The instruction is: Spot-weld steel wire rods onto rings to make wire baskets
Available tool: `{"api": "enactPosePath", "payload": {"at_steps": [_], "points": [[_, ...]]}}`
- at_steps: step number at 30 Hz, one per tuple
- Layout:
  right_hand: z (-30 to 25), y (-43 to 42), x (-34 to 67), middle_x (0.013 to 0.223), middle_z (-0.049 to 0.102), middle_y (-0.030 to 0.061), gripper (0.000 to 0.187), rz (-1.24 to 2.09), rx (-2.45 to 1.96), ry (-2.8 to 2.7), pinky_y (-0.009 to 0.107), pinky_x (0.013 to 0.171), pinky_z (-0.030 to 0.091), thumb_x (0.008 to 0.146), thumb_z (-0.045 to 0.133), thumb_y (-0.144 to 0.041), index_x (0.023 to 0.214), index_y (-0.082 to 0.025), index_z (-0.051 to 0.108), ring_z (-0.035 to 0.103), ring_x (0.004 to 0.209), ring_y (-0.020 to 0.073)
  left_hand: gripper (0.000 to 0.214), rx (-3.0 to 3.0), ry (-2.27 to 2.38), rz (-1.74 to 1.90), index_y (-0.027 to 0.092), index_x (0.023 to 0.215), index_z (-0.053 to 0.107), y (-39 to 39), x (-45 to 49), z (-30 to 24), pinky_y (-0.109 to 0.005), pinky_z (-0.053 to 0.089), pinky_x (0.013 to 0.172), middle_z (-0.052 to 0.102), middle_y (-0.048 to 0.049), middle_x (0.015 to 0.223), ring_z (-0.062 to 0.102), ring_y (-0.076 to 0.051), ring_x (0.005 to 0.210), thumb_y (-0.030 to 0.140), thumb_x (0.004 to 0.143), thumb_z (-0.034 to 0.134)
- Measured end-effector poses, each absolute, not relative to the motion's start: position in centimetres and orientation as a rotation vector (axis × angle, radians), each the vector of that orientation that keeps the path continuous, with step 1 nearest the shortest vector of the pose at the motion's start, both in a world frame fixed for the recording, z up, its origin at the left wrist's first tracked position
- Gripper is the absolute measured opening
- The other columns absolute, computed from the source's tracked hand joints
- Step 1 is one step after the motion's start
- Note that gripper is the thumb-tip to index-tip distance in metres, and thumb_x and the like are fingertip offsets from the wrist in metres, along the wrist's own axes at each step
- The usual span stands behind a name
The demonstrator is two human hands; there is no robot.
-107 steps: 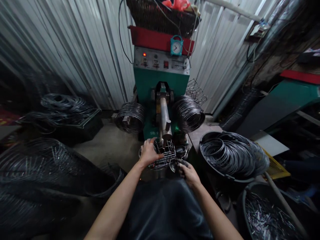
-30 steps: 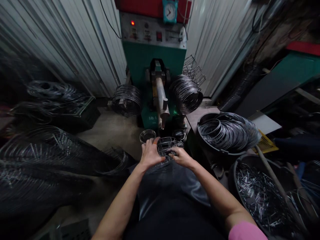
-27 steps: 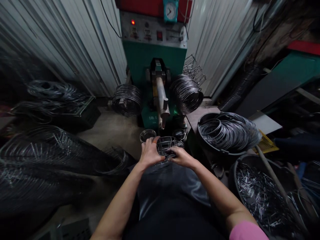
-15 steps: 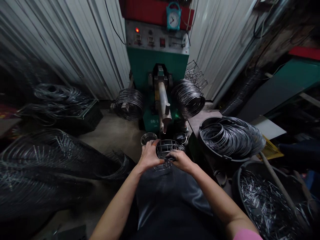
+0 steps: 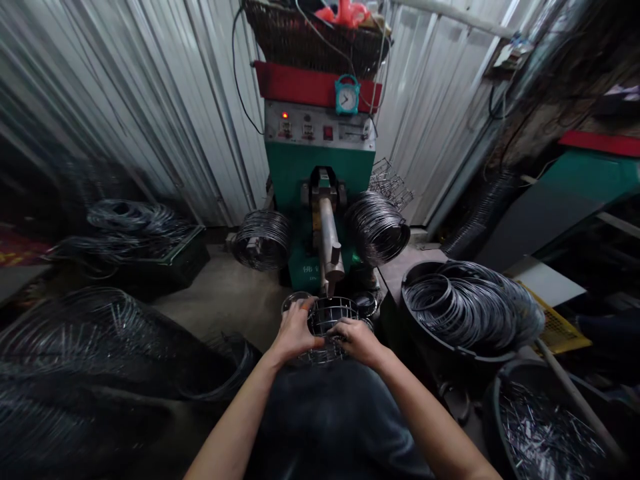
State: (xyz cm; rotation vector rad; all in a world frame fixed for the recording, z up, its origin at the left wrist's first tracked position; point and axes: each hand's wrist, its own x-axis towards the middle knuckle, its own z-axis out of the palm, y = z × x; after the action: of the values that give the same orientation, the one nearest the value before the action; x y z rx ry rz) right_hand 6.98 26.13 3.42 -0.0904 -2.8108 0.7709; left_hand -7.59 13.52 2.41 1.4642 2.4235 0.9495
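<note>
A small round wire basket (image 5: pixel 334 311) sits at the near end of the machine's arm, just below its tip. My left hand (image 5: pixel 295 335) is wrapped round the basket's left side, thumb toward the front. On the right side, my right hand (image 5: pixel 358 339) has its fingers curled in over the basket's wires. Whether those fingers also pinch a loose piece of wire cannot be seen. Above the basket, the metal arm (image 5: pixel 329 233) of a green machine (image 5: pixel 285 167) points down toward me.
Wire ring bundles hang left (image 5: pixel 263 240) and right (image 5: pixel 377 230) of the arm. At right stand a tub of wire rings (image 5: pixel 407 313) and a bucket of short wire pieces (image 5: pixel 493 413). Large curved wire mesh (image 5: pixel 125 340) lies at left. A blue clock (image 5: pixel 347 97) hangs on the machine.
The view has tipped upward, so the machine and tubs appear lower, and a woven basket shows on top. Both hands stay on the wire basket, which remains near the arm's tip.
</note>
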Motion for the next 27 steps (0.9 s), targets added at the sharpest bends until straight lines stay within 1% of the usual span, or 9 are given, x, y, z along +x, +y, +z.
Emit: {"api": "enactPosePath", "payload": {"at_steps": [5,9,14,17,19,22,24,27], "points": [[4.1,27.3,5.3,0.089,0.066,0.0052,0.022,0.744,-0.143,-2.807,0.024,0.073,0.047,0.074,0.058,-0.005,0.09,-0.018,0.065,0.063,0.083,0.0161,0.08,1.388,2.436,0.885,0.023,0.123,0.042,14.9,-8.8,3.3,-0.043,0.038,0.094,0.05,-0.0084,0.116,0.046,-0.03,0.113,0.03,0.05,0.071],[3.9,27.5,5.0,0.088,0.066,0.0043,0.017,0.754,-0.164,-2.769,0.024,0.073,0.047,0.076,0.059,-0.009,0.088,-0.019,0.065,0.063,0.082,0.0159,0.08,1.363,2.428,0.839,0.024,0.122,0.044,15.4,-9.0,3.8,-0.042,0.039,0.091,0.052,-0.0075,0.112,0.049,-0.03,0.109,0.037,0.048,0.074],[3.2,27.5,4.8,0.092,0.066,0.0066,0.018,0.701,-0.241,-2.754,0.025,0.076,0.047,0.078,0.057,-0.011,0.093,-0.018,0.066,0.063,0.086,0.018,0.08,1.341,2.519,0.833,0.022,0.124,0.042,15.8,-9.0,3.8,-0.042,0.04,0.091,0.051,-0.009,0.114,0.048,-0.03,0.111,0.035,0.051,0.072],[3.3,27.8,3.9,0.094,0.067,0.0077,0.017,0.725,-0.326,-2.73,0.027,0.077,0.048,0.079,0.056,-0.011,0.091,-0.019,0.066,0.064,0.087,0.0193,0.082,1.291,2.555,0.817,0.023,0.125,0.041,16.5,-9.7,3.7,-0.043,0.041,0.089,0.051,-0.0105,0.117,0.048,-0.031,0.111,0.037,0.051,0.072],[3.5,27.7,3.5,0.096,0.066,0.0079,0.018,0.78,-0.357,-2.66,0.028,0.078,0.048,0.078,0.057,-0.011,0.092,-0.019,0.066,0.063,0.089,0.0197,0.082,1.272,2.529,0.826,0.024,0.124,0.042,17.0,-10.1,3.6,-0.042,0.042,0.087,0.052,-0.0106,0.118,0.049,-0.031,0.111,0.038,0.05,0.074],[3.0,27.2,4.3,0.105,0.063,0.0086,0.027,0.9,-0.433,-2.41,0.03,0.083,0.047,0.075,0.061,-0.016,0.102,-0.019,0.062,0.061,0.095,0.0201,0.084,1.277,2.508,0.884,0.022,0.124,0.043,17.1,-10.4,3.3,-0.041,0.042,0.085,0.052,-0.0113,0.117,0.05,-0.031,0.11,0.04,0.049,0.076],[1.7,26.8,6.1,0.101,0.064,0.0079,0.028,1.03,-0.592,-2.219,0.031,0.083,0.048,0.076,0.061,-0.024,0.103,-0.019,0.06,0.061,0.093,0.0202,0.086,1.281,2.525,0.914,0.021,0.125,0.043,17.0,-10.3,3.4,-0.041,0.042,0.086,0.052,-0.0116,0.116,0.05,-0.031,0.109,0.04,0.049,0.077],[-2.4,25.9,10.0,0.092,0.067,0.0076,0.024,1.252,-0.832,-2.034,0.032,0.078,0.05,0.081,0.051,-0.033,0.096,-0.017,0.06,0.062,0.086,0.0206,0.087,1.324,2.567,0.895,0.021,0.126,0.042,16.9,-10.3,3.8,-0.041,0.04,0.088,0.053,-0.0102,0.114,0.049,-0.03,0.109,0.042,0.048,0.077]]}}
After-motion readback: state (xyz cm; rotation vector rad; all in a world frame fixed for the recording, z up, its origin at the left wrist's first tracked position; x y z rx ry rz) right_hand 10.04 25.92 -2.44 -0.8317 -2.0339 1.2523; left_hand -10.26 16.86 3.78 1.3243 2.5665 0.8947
